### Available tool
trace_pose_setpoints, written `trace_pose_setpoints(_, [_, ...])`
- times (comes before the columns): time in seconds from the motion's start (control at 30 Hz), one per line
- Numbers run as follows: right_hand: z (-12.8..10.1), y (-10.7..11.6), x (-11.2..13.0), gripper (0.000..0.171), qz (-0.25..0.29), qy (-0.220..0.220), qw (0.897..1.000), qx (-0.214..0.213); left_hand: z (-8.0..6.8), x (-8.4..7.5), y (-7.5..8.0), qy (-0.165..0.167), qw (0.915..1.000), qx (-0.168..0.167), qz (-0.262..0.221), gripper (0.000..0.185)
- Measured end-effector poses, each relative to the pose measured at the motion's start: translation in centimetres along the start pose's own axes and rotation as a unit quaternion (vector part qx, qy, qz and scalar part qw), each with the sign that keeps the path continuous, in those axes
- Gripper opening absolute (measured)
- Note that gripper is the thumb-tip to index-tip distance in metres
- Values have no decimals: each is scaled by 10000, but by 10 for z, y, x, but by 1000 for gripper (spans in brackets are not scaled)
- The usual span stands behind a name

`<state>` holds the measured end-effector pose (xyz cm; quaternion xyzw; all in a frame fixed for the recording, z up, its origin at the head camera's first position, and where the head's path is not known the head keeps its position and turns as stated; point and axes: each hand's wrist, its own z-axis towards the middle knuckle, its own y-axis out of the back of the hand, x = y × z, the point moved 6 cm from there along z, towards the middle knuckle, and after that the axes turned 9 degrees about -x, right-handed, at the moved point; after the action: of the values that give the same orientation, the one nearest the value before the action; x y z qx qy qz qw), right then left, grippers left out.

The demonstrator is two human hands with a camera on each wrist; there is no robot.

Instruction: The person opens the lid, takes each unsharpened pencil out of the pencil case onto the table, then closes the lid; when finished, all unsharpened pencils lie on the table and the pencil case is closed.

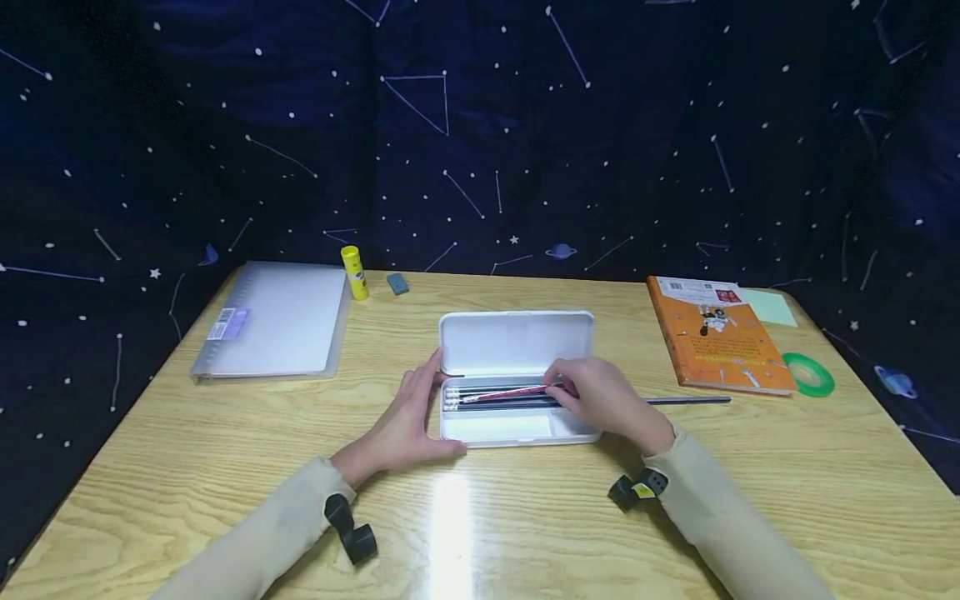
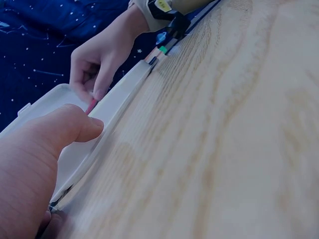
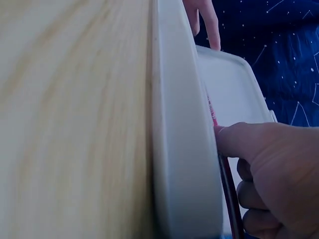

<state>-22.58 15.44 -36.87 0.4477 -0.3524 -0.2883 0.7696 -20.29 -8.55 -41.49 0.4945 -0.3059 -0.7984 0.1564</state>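
A white pencil case (image 1: 498, 428) lies on the table with its lid (image 1: 517, 343) up at the back. Inside, several dark pencils (image 1: 517, 404) with silvery ends lie side by side to the left. My left hand (image 1: 401, 425) holds the case's left end, thumb at the front corner and fingers toward the lid hinge. Over the case's right half, my right hand (image 1: 600, 400) pinches a slim red pencil (image 1: 517, 392) between thumb and forefinger. Its pale end points left above the dark pencils. The right wrist view shows its dark red shaft (image 3: 228, 189) running below the thumb.
A dark slim stick (image 1: 688, 400) lies right of the case. An orange book (image 1: 720, 342), pale green paper (image 1: 768, 307) and green tape roll (image 1: 808, 375) are at the right. A clear binder (image 1: 281, 321), yellow glue stick (image 1: 355, 273) and blue eraser (image 1: 397, 284) stand back left.
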Motion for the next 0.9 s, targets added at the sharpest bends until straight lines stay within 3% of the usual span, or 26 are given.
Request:
trace_pose_setpoints(0.23, [-29, 15, -27, 7, 136, -497, 9987, -37, 0, 0, -1, -10, 10000, 20, 3, 127])
trace_pose_setpoints(0.57, [-79, 51, -72, 13, -37, -712, 9947, -736, 0, -2, -1, -21, 10000, 44, -21, 127])
trace_pose_setpoints(0.9, [-112, 69, -103, 17, 19, -728, 9952, -654, 0, 0, -2, -157, 9998, -73, -9, 128])
